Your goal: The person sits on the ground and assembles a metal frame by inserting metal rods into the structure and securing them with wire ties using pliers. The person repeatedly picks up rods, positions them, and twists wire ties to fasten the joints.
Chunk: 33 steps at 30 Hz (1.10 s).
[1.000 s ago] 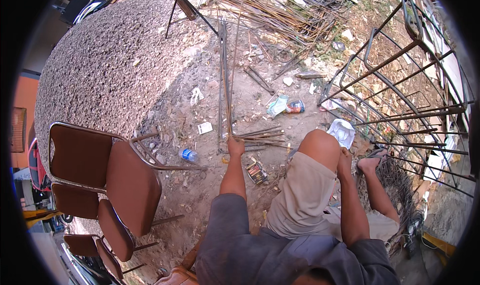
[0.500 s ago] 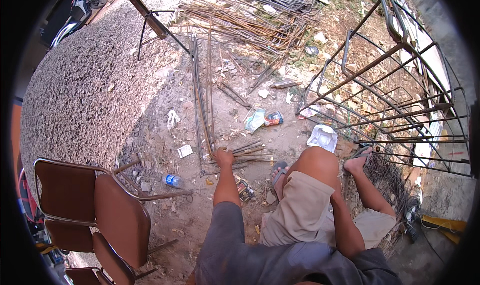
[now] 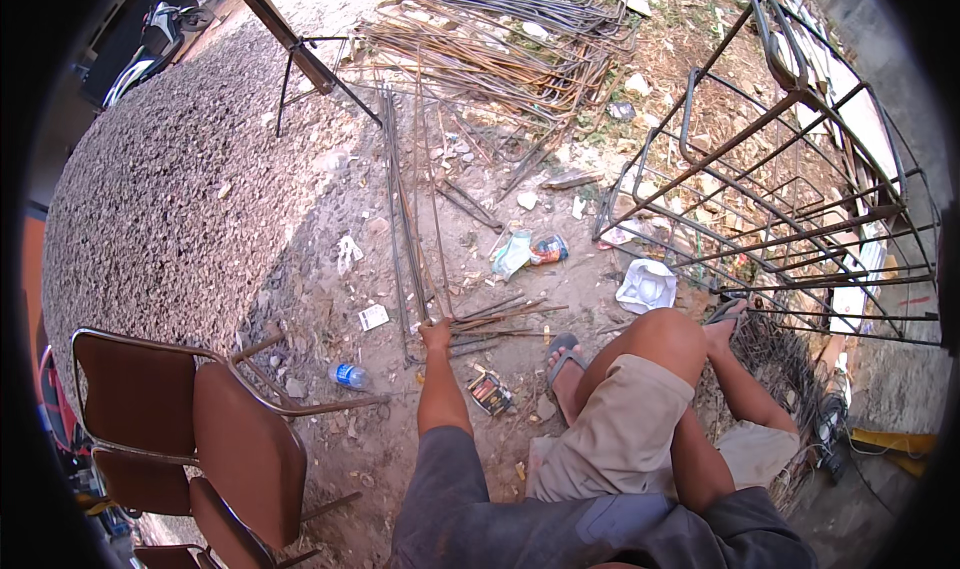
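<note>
My left hand [image 3: 435,335] reaches down to the ground with its fingers closed around the near ends of long thin steel rods [image 3: 408,214]. How many of them it grips is too small to tell. Beside that hand, shorter rusty rods [image 3: 505,317] lie fanned out to the right. My right forearm [image 3: 697,454] passes behind my raised knee [image 3: 670,344], which hides the right hand. A small dark printed packet [image 3: 490,393] lies just below the short rods.
Brown chairs [image 3: 250,439] stand at left, near a plastic bottle [image 3: 348,375] and a gravel heap [image 3: 190,169]. A welded rebar cage [image 3: 745,139] rises at right. Bent bars [image 3: 500,49] are piled at the back, by a metal stand [image 3: 300,54]. Litter includes a white tray [image 3: 647,286].
My left hand has shifted slightly left and down in the picture, still at the rod ends. The near end of one thin rod now lies to the right of the hand. My knee has moved right.
</note>
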### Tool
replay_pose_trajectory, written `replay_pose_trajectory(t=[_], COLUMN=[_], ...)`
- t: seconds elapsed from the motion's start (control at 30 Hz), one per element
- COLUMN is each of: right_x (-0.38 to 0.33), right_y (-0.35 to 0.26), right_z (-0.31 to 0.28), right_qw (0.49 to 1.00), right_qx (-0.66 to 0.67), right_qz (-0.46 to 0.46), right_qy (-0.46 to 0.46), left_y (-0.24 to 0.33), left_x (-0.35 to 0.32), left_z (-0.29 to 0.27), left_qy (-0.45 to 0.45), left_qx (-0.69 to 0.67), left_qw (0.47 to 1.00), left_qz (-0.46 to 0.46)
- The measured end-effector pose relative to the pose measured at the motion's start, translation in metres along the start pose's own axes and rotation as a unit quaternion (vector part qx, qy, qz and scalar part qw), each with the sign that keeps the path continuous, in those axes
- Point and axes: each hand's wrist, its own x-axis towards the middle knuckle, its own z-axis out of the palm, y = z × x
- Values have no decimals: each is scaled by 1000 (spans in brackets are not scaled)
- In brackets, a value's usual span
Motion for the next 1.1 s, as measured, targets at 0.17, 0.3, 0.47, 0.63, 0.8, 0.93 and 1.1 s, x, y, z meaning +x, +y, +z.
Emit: replay_pose_trajectory(t=[0.17,0.3,0.47,0.63,0.8,0.93,1.1], right_x=[-3,-1,-2,-1,-4,-7,8], right_y=[9,8,7,7,9,11,17], right_z=[-4,-5,-8,-13,-12,-14,-16], right_qw=[1000,1000,1000,999,999,999,998], right_qx=[-7,-16,-24,-30,-36,-37,-63], right_qz=[11,12,14,19,23,23,-10], right_qy=[15,10,7,15,12,20,28], left_y=[52,43,40,41,30,25,29], left_x=[-59,-84,-80,-77,-61,-58,-61], left_z=[45,63,67,80,87,103,119], left_qy=[-228,-204,-216,-244,-238,-205,-159], left_qx=[-180,-200,-168,-272,-375,-414,-350], left_qw=[956,958,961,921,882,875,904], left_qz=[-48,-35,-36,-135,-156,-143,-185])
